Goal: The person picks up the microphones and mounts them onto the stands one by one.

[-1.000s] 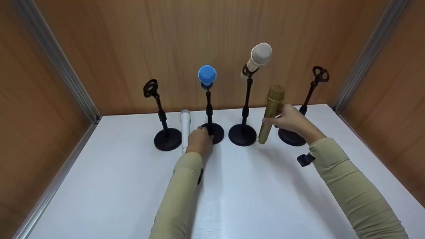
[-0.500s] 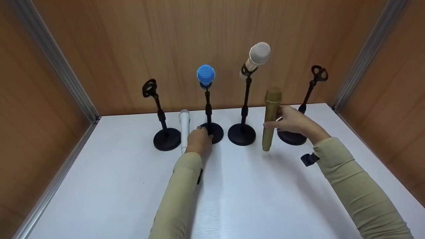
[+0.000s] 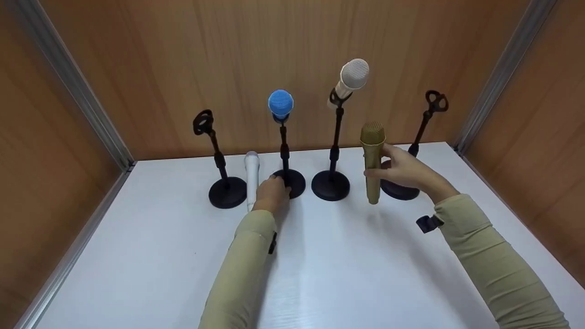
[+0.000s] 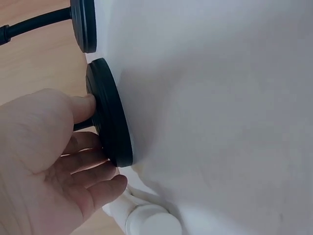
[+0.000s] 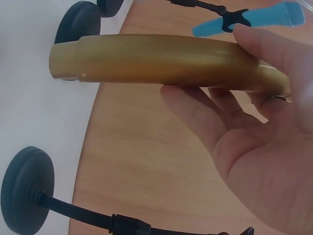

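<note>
My right hand (image 3: 404,171) grips a gold microphone (image 3: 373,153), mesh head up and nearly upright above the white table, between the two right-hand stands. In the right wrist view, thumb and fingers hold the gold body from opposite sides. My left hand (image 3: 272,194) holds the round black base of a microphone stand (image 3: 297,183); the left wrist view has the thumb and fingers at the base (image 4: 111,115). That stand carries a blue microphone (image 3: 280,103). A white microphone (image 3: 252,176) lies on the table just left of this hand, its lower end partly hidden.
A taller stand (image 3: 330,185) holds a cream-white microphone (image 3: 353,75). Bare clips top the far-left stand (image 3: 227,192) and the far-right stand (image 3: 422,125), whose base is partly behind the right hand. Wooden panels (image 3: 228,55) enclose the table (image 3: 151,256) at back and sides.
The gold microphone has swung from a slant to nearly upright, its lower end moving right, as the right hand turned. My left hand has stayed at the stand base.
</note>
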A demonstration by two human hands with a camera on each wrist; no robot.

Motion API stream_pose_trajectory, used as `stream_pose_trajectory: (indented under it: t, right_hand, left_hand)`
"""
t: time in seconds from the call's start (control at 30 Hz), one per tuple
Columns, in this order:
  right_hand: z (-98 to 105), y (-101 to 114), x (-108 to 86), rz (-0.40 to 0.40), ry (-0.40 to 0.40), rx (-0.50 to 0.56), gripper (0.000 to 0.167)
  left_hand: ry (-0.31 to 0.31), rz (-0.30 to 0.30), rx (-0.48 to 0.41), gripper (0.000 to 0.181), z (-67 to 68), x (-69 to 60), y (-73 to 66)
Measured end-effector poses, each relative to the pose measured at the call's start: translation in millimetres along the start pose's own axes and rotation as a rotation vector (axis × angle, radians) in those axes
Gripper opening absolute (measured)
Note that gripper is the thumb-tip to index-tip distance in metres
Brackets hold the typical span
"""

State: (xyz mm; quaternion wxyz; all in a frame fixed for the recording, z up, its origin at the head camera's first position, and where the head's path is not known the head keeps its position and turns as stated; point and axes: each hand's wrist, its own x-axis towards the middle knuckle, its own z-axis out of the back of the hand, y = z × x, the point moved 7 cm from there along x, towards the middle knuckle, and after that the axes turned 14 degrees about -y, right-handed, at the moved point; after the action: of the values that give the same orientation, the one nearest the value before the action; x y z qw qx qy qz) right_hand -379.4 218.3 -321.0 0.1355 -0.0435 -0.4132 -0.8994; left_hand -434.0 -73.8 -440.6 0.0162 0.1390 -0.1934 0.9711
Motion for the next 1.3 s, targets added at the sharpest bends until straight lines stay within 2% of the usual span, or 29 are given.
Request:
stream_pose_trajectory:
  t: [0.17,0.27,0.37,0.47,0.57,0.63,0.8,0.9,1.03,1.2,1.3]
  right_hand:
    - [7.6,-3.0,-3.6,-0.013,-0.011,-0.022,0.068]
    - [10.9,-7.1,-5.5,-0.022,-0.005,-0.044,0.071]
    - [12.3,-9.7,-6.6,-0.033,0.006,-0.063,0.072]
    - [14.1,-10.8,-7.8,-0.037,0.015,-0.067,0.07]
    - [17.8,-12.3,-11.7,-0.04,0.022,-0.065,0.069]
    - [20.4,-13.4,-16.2,-0.052,0.028,-0.057,0.071]
    - [25.6,-14.0,-29.1,-0.062,0.033,-0.004,0.076]
    - [33.6,-15.5,-35.6,-0.066,0.011,0.024,0.077]
    - [47.0,-21.3,-49.4,-0.082,-0.026,0.035,0.076]
    - [58.4,-31.9,-68.1,-0.097,-0.035,0.05,0.076]
    - [63.9,-39.1,-74.4,-0.117,-0.054,0.053,0.079]
  left_hand:
    - [0.017,0.005,-0.005,0.034,2.5,-1.3,-2.2]
    - [0.032,-0.015,0.012,0.034,3.7,-3.5,-7.7]
    - [0.037,-0.075,0.055,0.037,6.0,-5.4,-16.9]
    - [0.013,-0.156,0.101,0.037,9.8,-6.8,-30.0]
    - [0.0,-0.215,0.069,0.031,10.2,-8.9,-47.6]
    - [0.022,-0.237,-0.006,0.029,7.2,-12.0,-62.1]
    - [0.134,-0.303,-0.207,0.04,-10.6,-19.3,-105.3]
    - [0.177,-0.335,-0.298,0.043,-25.2,-15.9,-132.9]
    - [0.207,-0.336,-0.465,0.042,-45.0,-5.1,-165.7]
    - [0.221,-0.225,-0.755,0.042,-65.7,8.2,-201.7]
    - [0.242,-0.145,-0.839,0.049,-80.7,10.6,-223.2]
